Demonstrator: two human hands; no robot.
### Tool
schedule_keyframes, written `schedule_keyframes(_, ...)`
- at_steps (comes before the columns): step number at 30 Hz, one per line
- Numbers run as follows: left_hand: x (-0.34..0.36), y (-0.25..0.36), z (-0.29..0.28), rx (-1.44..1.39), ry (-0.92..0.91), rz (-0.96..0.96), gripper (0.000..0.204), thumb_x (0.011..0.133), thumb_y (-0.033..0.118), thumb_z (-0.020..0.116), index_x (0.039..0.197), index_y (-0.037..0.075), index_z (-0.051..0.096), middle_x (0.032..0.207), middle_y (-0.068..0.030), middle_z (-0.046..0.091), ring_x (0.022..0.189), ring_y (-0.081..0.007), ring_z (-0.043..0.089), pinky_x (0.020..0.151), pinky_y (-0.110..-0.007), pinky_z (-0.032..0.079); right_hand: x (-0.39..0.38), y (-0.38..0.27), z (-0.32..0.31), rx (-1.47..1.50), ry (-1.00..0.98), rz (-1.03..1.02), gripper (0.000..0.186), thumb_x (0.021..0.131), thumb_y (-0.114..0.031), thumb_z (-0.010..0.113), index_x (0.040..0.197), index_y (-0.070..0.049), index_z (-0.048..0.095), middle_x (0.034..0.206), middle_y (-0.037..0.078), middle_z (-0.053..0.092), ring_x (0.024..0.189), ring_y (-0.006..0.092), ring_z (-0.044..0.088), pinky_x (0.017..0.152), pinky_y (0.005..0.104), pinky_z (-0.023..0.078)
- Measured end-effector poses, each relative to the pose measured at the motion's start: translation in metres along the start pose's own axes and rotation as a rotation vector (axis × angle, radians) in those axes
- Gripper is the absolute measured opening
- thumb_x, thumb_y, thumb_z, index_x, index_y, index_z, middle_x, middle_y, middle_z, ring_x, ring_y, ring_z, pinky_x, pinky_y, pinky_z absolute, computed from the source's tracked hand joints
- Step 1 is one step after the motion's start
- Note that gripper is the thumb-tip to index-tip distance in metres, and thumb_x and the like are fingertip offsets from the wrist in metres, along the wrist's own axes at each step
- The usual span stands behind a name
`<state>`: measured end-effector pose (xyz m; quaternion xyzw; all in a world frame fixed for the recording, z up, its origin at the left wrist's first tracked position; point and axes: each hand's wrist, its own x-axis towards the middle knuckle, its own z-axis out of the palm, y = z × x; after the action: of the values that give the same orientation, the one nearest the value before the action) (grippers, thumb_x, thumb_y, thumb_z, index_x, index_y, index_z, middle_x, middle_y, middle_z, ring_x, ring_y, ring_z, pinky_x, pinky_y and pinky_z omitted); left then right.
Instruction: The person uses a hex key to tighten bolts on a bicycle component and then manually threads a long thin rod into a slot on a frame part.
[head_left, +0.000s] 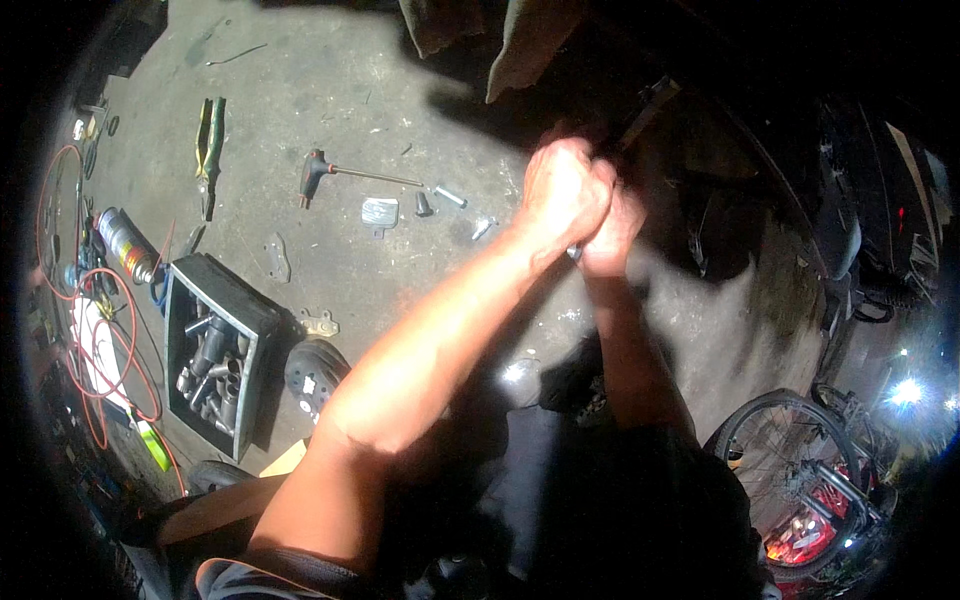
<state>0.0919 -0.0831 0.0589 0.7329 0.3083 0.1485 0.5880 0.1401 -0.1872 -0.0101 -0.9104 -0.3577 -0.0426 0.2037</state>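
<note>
A metal piece (575, 252), mostly hidden by the grip, is on the right of the grey box (261, 360), well apart from it. The left hand (568, 185) and the right hand (617, 228) press together around it, the fingers of both clenched, with one end poking out near the wrists. A dim bar (648, 112) shows beyond the hands; whether the two join, I cannot tell. The grey box stands on the concrete floor (400, 110) and holds dark sockets (212, 350). Just left of it lies a spray can (122, 240); above it, pliers (209, 155); above and to its right, a T-handle tool (316, 172). Far right of it is a bicycle (835, 482).
</note>
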Motion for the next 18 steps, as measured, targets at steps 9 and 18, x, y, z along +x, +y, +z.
schedule_keyframes(9,0.001,-0.002,-0.011,-0.19,-0.116,-0.072,0.025,0.075,0.017,0.053,0.084,-0.005,0.063,0.085,-0.0287,0.06,0.086,-0.0405,0.06,0.077,-0.041,0.047,0.006,-0.004,-0.011,1.956,-0.039,0.525,0.039,0.088,-0.013,0.047,0.124,-0.001,0.046,0.12,0.009,0.052,0.108,0.0206,0.05,0.096,0.0317,0.039)
schedule_keyframes(18,0.011,-0.012,-0.014,-0.054,-0.138,0.071,0.031,0.078,0.017,0.05,0.099,-0.001,0.062,0.101,-0.0253,0.06,0.099,-0.038,0.056,0.085,-0.039,0.044,0.009,-0.01,-0.017,1.765,0.061,0.48,0.033,0.086,-0.008,0.052,0.119,-0.002,0.052,0.117,0.007,0.055,0.108,0.0192,0.051,0.096,0.0319,0.038)
